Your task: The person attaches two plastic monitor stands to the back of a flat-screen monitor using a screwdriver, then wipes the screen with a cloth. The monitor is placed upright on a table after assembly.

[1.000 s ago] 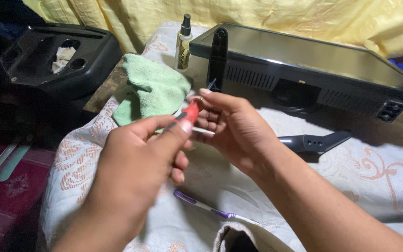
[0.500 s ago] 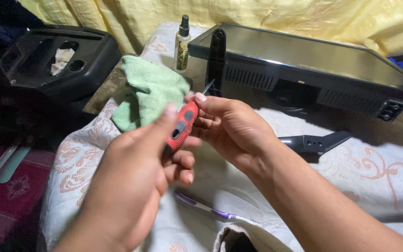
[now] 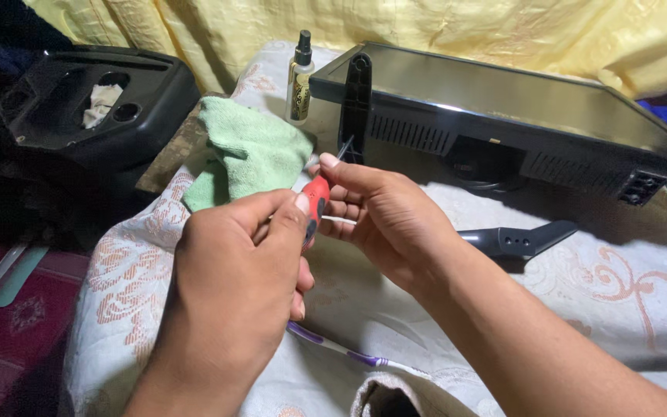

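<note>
Up close, small red-and-black screwdriver (image 3: 315,207), thin dark tip up, left hand (image 3: 233,286) grip clenched round handle, right hand (image 3: 384,220) pinching shaft.

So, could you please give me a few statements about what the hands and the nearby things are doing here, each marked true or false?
1. Both hands, left hand and right hand, hold the red-handled screwdriver. True.
2. The green cloth lies folded on top of the flat screen. False: it lies on the patterned sheet, beside the screen.
3. A small spray bottle stands upright near the screen's corner. True.
4. The purple toothbrush is in the right hand. False: it lies on the sheet.
</note>
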